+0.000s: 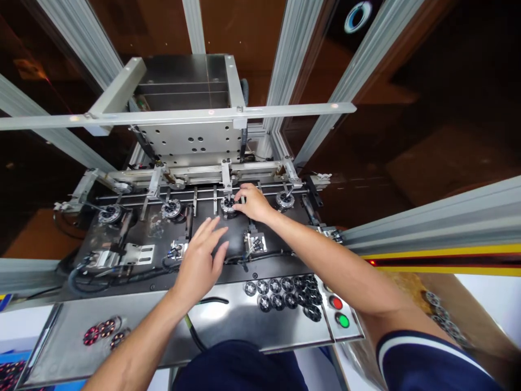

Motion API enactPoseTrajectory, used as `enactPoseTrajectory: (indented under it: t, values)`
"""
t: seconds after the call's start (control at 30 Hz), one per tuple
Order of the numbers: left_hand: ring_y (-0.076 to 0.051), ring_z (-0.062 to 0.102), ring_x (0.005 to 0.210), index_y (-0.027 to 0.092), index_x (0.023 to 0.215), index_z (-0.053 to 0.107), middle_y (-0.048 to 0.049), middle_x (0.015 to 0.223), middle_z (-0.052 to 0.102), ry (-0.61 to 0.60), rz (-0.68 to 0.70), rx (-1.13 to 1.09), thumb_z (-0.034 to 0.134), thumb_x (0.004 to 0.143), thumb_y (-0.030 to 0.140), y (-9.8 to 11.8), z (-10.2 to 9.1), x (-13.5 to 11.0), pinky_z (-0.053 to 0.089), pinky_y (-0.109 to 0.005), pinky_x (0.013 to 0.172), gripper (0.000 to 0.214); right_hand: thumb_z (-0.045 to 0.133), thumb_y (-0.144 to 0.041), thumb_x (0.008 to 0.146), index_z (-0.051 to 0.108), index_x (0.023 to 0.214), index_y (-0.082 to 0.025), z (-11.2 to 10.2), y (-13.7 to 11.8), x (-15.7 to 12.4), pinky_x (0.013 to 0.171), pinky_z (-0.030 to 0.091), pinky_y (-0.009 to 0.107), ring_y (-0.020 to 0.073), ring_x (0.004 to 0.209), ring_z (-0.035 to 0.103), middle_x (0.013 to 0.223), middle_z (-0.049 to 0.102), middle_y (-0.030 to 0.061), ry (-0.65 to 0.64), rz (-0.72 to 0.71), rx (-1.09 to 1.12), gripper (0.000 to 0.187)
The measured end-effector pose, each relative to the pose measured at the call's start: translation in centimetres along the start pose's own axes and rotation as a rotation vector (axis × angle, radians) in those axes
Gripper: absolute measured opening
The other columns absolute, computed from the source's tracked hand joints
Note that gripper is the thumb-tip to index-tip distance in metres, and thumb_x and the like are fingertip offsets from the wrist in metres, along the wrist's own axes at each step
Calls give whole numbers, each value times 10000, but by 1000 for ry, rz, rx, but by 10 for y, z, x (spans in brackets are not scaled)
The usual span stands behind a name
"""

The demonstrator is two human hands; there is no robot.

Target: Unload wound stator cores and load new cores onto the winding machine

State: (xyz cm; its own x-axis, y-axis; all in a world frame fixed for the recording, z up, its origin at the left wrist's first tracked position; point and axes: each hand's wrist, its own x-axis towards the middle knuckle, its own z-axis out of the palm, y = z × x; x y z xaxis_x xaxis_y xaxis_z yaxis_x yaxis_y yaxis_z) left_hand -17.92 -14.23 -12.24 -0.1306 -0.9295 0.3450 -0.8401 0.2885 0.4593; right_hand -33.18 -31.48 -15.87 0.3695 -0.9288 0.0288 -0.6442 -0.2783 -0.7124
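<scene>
My right hand [253, 203] is at the third round station from the left, with its thumb and fingertips closed on the edge of a black-and-silver motor stator [228, 206]. Over the dark machine bed hovers my left hand [202, 260], fingers spread and holding nothing, just below and left of that stator. Similar stators sit on the other stations: one far left [109, 214], one left of centre [171, 209], and one on the right [285, 200]. A metal arm from the rear bar reaches down to each station.
Several bare stators [278, 302] lie on the steel ledge [240, 331]. Copper-wound stators [107, 328] lie at its left. Dark-handled pliers [195, 332] rest near my left forearm. A red button [336, 302] and green button [342, 321] are at right. A metal crossbar [285, 110] spans above.
</scene>
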Motion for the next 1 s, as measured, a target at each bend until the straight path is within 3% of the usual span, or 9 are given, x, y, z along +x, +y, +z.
enactPoseTrajectory:
  t: [0.07, 0.17, 0.27, 0.47, 0.63, 0.8, 0.9, 1.0]
  values:
    - [-292, 515, 1348, 182, 1164, 664, -130, 1391, 605, -14, -25, -21, 533, 937, 252, -2, 11, 2, 490, -528, 1095, 271, 835, -156, 691, 761, 855, -187, 2, 0, 1, 1096, 405, 381, 247, 1259, 536, 1307, 566, 111, 0, -14, 19, 182]
    - [-288, 524, 1339, 174, 1140, 674, -133, 1379, 614, -22, -62, -44, 540, 930, 247, -6, 22, 5, 485, -522, 1102, 259, 773, -146, 760, 763, 797, -191, 4, -2, 0, 1104, 396, 377, 234, 1246, 549, 1291, 585, 101, -3, -26, 48, 59]
    - [-291, 526, 1335, 149, 1146, 674, -147, 1374, 615, -11, -79, -42, 535, 935, 246, -10, 31, 6, 472, -511, 1116, 271, 723, -135, 798, 766, 785, -188, 2, -2, -6, 1103, 400, 388, 243, 1243, 556, 1302, 594, 103, -17, 4, 36, 70]
    - [-343, 428, 1406, 72, 1284, 594, -205, 1440, 540, 17, -99, 19, 507, 919, 176, -23, 55, 21, 422, -550, 1144, 390, 638, -87, 810, 750, 762, -143, -7, -4, -12, 1093, 411, 359, 277, 1297, 517, 1180, 672, 143, -114, 41, -188, 134]
    - [-378, 377, 1430, 81, 1352, 526, -215, 1503, 465, -38, -89, 45, 522, 895, 163, -30, 73, 38, 422, -587, 1124, 464, 617, -90, 791, 740, 926, -90, -8, -12, 9, 921, 517, 341, 309, 1135, 629, 1063, 716, 188, -185, 181, -342, 182]
    - [-413, 345, 1438, 66, 1406, 473, -195, 1557, 394, -99, -90, 132, 546, 876, 144, -27, 76, 46, 429, -589, 1109, 541, 728, -31, 658, 755, 885, -64, 0, -7, 45, 770, 546, 304, 324, 941, 708, 914, 739, 207, -287, 325, -346, 232]
    - [-419, 319, 1447, 37, 1428, 447, -184, 1578, 362, -155, -98, 213, 546, 877, 138, -23, 72, 48, 412, -574, 1124, 569, 707, -29, 682, 744, 956, -50, 0, 1, 56, 779, 540, 291, 313, 989, 700, 998, 730, 222, -214, 396, -318, 278]
    - [-402, 299, 1461, 29, 1433, 446, -176, 1588, 347, -188, -86, 273, 538, 886, 142, -20, 69, 49, 385, -535, 1152, 566, 674, -206, 822, 733, 1003, -91, -8, 4, 54, 789, 527, 266, 250, 985, 697, 1022, 735, 158, -80, 393, -228, 223]
